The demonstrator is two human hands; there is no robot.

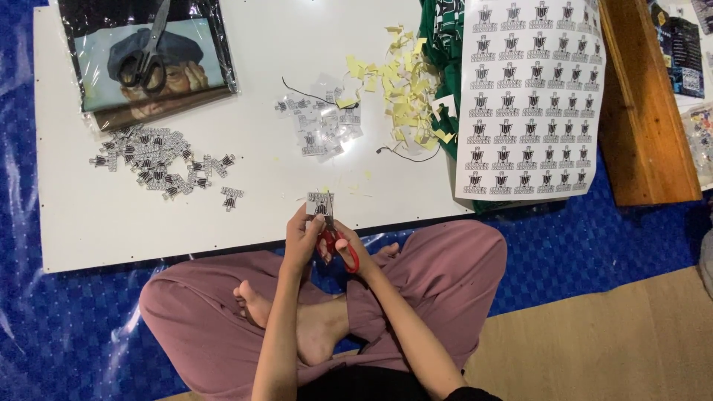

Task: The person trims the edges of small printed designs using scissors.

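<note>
My left hand pinches a small printed sticker piece by its lower edge, just above my crossed legs. My right hand grips red-handled scissors, whose blades point up into the sticker piece. Both hands hover at the near edge of a white board.
A pile of cut stickers lies at the left, more cut pieces and yellow paper scraps in the middle. An uncut sticker sheet lies right. Black scissors rest on a bagged picture. A wooden plank is far right.
</note>
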